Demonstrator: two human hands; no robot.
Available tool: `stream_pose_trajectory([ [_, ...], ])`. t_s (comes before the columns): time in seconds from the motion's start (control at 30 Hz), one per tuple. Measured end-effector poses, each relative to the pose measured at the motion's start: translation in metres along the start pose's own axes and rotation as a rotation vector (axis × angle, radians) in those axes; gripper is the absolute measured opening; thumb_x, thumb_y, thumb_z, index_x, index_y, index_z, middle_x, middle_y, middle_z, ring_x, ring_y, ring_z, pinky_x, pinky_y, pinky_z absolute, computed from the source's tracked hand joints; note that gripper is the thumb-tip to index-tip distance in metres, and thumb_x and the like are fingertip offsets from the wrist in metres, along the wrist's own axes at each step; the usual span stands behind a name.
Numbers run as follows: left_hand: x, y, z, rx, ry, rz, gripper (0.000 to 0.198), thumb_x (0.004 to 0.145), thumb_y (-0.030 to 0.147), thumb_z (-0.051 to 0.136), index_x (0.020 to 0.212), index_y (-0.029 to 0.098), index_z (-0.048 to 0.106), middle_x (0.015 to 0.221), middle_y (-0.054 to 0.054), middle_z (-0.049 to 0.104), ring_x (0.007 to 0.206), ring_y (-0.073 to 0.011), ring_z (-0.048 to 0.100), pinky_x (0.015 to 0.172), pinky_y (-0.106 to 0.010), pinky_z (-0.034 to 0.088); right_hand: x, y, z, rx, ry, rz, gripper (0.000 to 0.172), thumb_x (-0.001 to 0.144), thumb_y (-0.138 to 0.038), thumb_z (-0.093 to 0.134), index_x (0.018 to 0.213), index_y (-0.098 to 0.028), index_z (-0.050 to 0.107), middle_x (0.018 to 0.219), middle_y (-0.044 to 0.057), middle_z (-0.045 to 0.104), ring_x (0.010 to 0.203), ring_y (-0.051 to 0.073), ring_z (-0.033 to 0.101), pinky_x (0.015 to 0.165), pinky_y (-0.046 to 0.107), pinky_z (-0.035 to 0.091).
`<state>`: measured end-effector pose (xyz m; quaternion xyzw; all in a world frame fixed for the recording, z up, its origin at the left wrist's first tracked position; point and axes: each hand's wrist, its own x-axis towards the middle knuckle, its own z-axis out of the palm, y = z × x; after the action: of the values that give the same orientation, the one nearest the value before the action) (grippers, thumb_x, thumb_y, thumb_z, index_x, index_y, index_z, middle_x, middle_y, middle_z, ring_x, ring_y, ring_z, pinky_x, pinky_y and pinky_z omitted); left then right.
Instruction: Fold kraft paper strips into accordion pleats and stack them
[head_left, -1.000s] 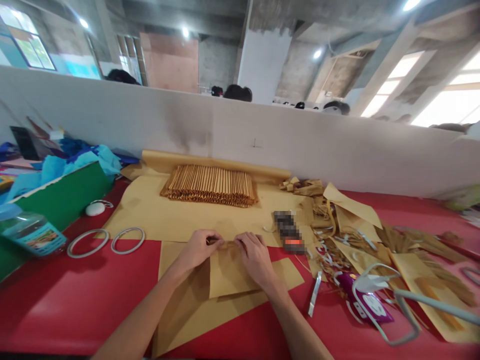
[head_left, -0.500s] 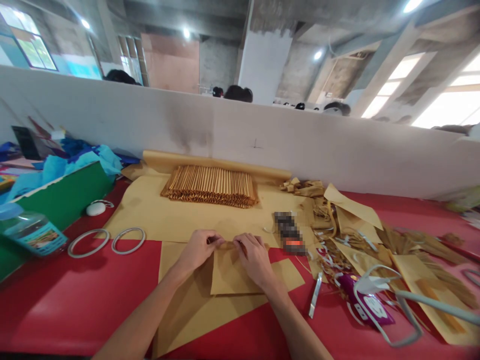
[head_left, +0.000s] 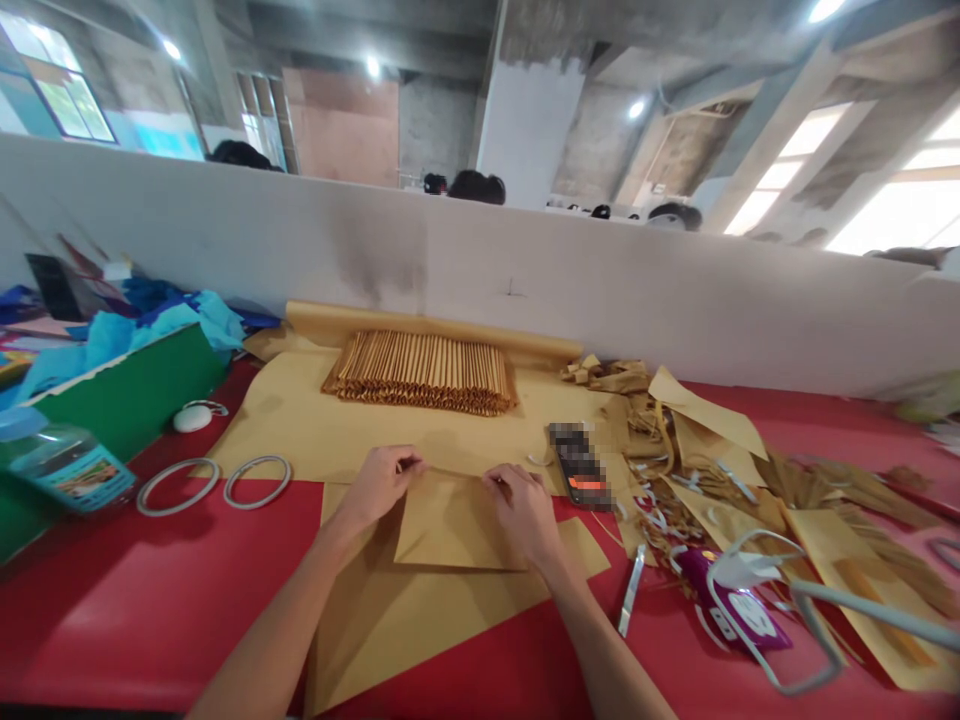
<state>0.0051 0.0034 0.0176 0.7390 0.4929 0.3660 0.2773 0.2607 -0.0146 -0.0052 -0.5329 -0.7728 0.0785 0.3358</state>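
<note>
A piece of brown kraft paper point(head_left: 457, 525) stretches between my two hands, its near edge hanging toward me. My left hand point(head_left: 386, 482) pinches its far left corner between thumb and fingers. At the far right corner, my right hand point(head_left: 521, 505) is closed on the same paper, fingers curled. Beneath lies a larger kraft sheet point(head_left: 390, 640), flat on the red tabletop point(head_left: 187, 610). Beyond the hands, a pleated stack of folded brown paper point(head_left: 424, 370) rests on another wide kraft sheet point(head_left: 270, 420).
To the right are a phone point(head_left: 581, 465), a box cutter point(head_left: 631, 590), paper scraps point(head_left: 645, 425), a purple packet point(head_left: 731, 600) and a bent grey tube point(head_left: 825, 640). Two grey rings point(head_left: 257, 481), a bottle point(head_left: 67, 460) and a green board point(head_left: 142, 400) are left. A white partition point(head_left: 600, 270) stands behind.
My hands have moved apart, the left one leftward and slightly up, the right a little rightward. The paper between them has shifted left and away from me, its far edge now more exposed.
</note>
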Motion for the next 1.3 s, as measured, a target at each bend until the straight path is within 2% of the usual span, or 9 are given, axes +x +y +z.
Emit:
stream_pose_trajectory([
  [0.13, 0.003, -0.015, -0.012, 0.089, 0.022, -0.042, 0.027, 0.094, 0.037, 0.055, 0.082, 0.018, 0.071, 0.082, -0.006, 0.076, 0.073, -0.0193, 0.066, 0.067, -0.028, 0.048, 0.0, 0.016, -0.001, -0.085, 0.004, 0.027, 0.022, 0.101, -0.026, 0.05, 0.089, -0.023, 0.067, 0.087, 0.003, 0.074, 0.079, 0.02, 0.066, 0.078, 0.034, 0.038],
  [0.3, 0.002, -0.023, -0.007, 0.182, 0.001, -0.043, 0.018, 0.092, 0.024, 0.057, 0.082, 0.018, 0.071, 0.082, -0.007, 0.073, 0.078, -0.0215, 0.066, 0.074, -0.03, 0.048, 0.003, 0.019, 0.007, -0.212, -0.032, -0.039, 0.023, 0.102, -0.02, 0.05, 0.087, -0.023, 0.067, 0.09, 0.002, 0.074, 0.091, 0.022, 0.064, 0.081, 0.035, 0.037],
  [0.4, 0.0, -0.022, -0.001, 0.238, -0.004, -0.017, 0.016, 0.091, 0.017, 0.059, 0.081, 0.017, 0.071, 0.089, -0.009, 0.07, 0.092, -0.0244, 0.063, 0.085, -0.034, 0.047, 0.004, 0.019, 0.007, -0.275, -0.029, -0.102, 0.022, 0.101, -0.018, 0.05, 0.089, -0.023, 0.068, 0.098, 0.005, 0.073, 0.097, 0.024, 0.06, 0.085, 0.037, 0.037],
  [0.6, -0.002, -0.015, 0.002, 0.393, -0.093, 0.089, 0.019, 0.093, 0.013, 0.057, 0.101, 0.021, 0.073, 0.104, -0.007, 0.07, 0.105, -0.0242, 0.06, 0.093, -0.036, 0.044, 0.007, 0.011, 0.007, -0.256, -0.046, -0.186, 0.021, 0.099, -0.014, 0.052, 0.102, -0.024, 0.07, 0.106, 0.006, 0.07, 0.102, 0.023, 0.059, 0.093, 0.04, 0.037],
  [0.73, -0.002, -0.012, 0.0, 0.485, -0.105, 0.127, 0.015, 0.092, 0.015, 0.061, 0.094, 0.021, 0.075, 0.098, -0.006, 0.071, 0.105, -0.0256, 0.059, 0.093, -0.038, 0.043, 0.009, 0.004, 0.009, -0.201, -0.075, -0.227, 0.02, 0.098, -0.013, 0.055, 0.102, -0.024, 0.07, 0.102, 0.005, 0.07, 0.101, 0.022, 0.06, 0.092, 0.038, 0.039],
  [0.93, -0.003, -0.016, -0.002, 0.466, -0.207, 0.228, 0.03, 0.091, 0.005, 0.057, 0.107, 0.023, 0.075, 0.102, -0.007, 0.068, 0.101, -0.023, 0.061, 0.092, -0.035, 0.046, 0.006, 0.004, 0.008, -0.201, -0.15, -0.287, 0.021, 0.097, -0.01, 0.054, 0.1, -0.023, 0.07, 0.097, 0.005, 0.068, 0.095, 0.022, 0.06, 0.087, 0.036, 0.045],
  [1.07, -0.007, -0.01, -0.003, 0.425, -0.301, 0.161, 0.04, 0.09, 0.001, 0.052, 0.115, 0.022, 0.073, 0.11, -0.007, 0.063, 0.097, -0.0201, 0.064, 0.088, -0.03, 0.048, 0.002, 0.004, 0.006, -0.203, -0.198, -0.325, 0.021, 0.096, -0.01, 0.056, 0.102, -0.023, 0.071, 0.099, 0.006, 0.067, 0.095, 0.022, 0.06, 0.087, 0.036, 0.048],
  [1.2, -0.01, 0.002, -0.004, 0.4, -0.342, 0.121, 0.036, 0.094, 0.008, 0.05, 0.119, 0.023, 0.072, 0.108, -0.007, 0.063, 0.097, -0.021, 0.065, 0.087, -0.03, 0.048, 0.0, -0.002, 0.003, -0.206, -0.212, -0.33, 0.017, 0.097, -0.015, 0.058, 0.103, -0.023, 0.072, 0.099, 0.007, 0.067, 0.097, 0.022, 0.061, 0.087, 0.037, 0.049],
  [1.3, -0.01, 0.007, -0.003, 0.383, -0.349, 0.112, 0.032, 0.098, 0.015, 0.047, 0.117, 0.021, 0.072, 0.104, -0.008, 0.064, 0.098, -0.0219, 0.065, 0.086, -0.03, 0.047, -0.001, -0.006, 0.002, -0.23, -0.226, -0.334, 0.021, 0.097, -0.015, 0.058, 0.111, -0.023, 0.071, 0.101, 0.007, 0.067, 0.097, 0.022, 0.061, 0.087, 0.037, 0.049],
])
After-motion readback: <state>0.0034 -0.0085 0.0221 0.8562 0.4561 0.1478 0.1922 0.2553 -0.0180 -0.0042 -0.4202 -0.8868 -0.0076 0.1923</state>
